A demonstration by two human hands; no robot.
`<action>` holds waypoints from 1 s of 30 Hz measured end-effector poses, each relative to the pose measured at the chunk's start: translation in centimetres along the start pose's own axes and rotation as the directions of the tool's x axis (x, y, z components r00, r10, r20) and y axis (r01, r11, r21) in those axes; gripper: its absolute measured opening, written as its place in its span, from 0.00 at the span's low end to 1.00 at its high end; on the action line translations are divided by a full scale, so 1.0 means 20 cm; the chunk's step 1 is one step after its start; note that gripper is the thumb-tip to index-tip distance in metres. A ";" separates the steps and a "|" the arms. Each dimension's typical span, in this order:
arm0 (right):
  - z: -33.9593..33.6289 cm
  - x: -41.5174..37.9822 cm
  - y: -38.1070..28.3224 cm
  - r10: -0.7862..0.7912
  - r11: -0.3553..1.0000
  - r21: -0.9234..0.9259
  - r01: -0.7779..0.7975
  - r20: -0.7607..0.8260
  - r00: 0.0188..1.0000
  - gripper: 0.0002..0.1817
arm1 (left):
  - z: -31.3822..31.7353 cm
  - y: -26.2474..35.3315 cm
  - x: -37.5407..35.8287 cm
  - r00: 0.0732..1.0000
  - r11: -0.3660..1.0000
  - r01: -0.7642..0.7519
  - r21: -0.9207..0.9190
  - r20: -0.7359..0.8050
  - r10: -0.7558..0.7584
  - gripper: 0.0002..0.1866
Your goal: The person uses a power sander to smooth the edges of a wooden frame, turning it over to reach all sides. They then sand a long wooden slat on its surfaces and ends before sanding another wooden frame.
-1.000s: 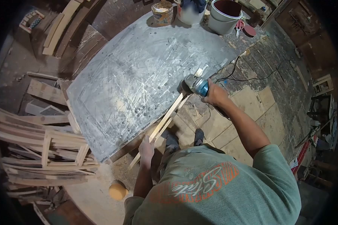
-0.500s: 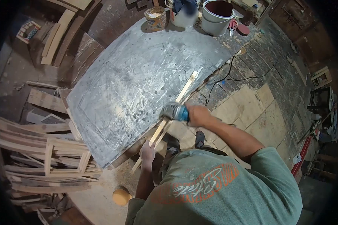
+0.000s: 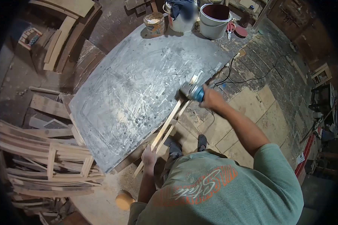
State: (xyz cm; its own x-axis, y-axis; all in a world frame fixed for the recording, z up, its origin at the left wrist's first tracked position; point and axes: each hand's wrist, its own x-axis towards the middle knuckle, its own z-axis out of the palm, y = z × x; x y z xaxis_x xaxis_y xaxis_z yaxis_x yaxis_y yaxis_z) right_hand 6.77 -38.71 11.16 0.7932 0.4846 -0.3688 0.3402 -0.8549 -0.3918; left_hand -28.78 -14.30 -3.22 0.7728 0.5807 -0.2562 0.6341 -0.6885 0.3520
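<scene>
My right hand (image 3: 211, 98) is wrapped round the blue rear body of an angle grinder (image 3: 193, 91). The grinder's head lies over the upper part of a narrow wooden frame piece (image 3: 170, 120) and hides some of it. Motion smears the disc end. My left hand (image 3: 149, 156) grips the near end of the same wood, below the table edge. The piece has two long slats and slants across the front edge of a grey, scratched tabletop (image 3: 120, 86).
On the table's far side stand a tub (image 3: 154, 26), a cloth-topped bucket (image 3: 178, 24) and a white bucket (image 3: 213, 32), with red-handled scissors (image 3: 230, 29) alongside. A black cable (image 3: 248, 81) trails across the floor. Wooden frames (image 3: 50, 161) are stacked at left.
My right hand has pushed the grinder up and to the right along the wood, towards its far end. My left hand keeps its grip on the near end.
</scene>
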 end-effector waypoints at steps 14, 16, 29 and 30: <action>-0.09 0.09 0.15 0.031 1.000 -0.002 -0.031 -0.080 0.996 0.45 | 0.02 -0.04 0.02 0.998 1.000 -0.010 -0.020 0.059 0.011 0.21; -0.13 0.10 0.11 0.056 0.998 -0.017 -0.057 -0.063 0.996 0.46 | 0.01 -0.03 0.01 0.999 1.000 -0.019 -0.022 0.029 0.019 0.20; 0.14 -0.09 -0.04 -0.132 0.991 -0.025 0.131 -0.044 0.990 0.45 | 0.00 -0.02 0.01 0.997 1.000 -0.009 -0.015 0.072 0.010 0.21; 0.15 -0.10 -0.07 -0.124 0.992 -0.016 0.125 0.052 0.991 0.47 | 0.00 -0.02 0.01 0.998 1.000 -0.007 -0.019 0.070 0.009 0.21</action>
State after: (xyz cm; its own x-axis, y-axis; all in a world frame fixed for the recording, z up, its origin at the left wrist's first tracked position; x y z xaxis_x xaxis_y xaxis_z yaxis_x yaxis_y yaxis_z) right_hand 3.10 -37.98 9.89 0.7177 0.5958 -0.3604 0.4446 -0.7904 -0.4213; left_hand -28.91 -13.88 -3.46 0.7783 0.5430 -0.3153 0.6277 -0.6846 0.3705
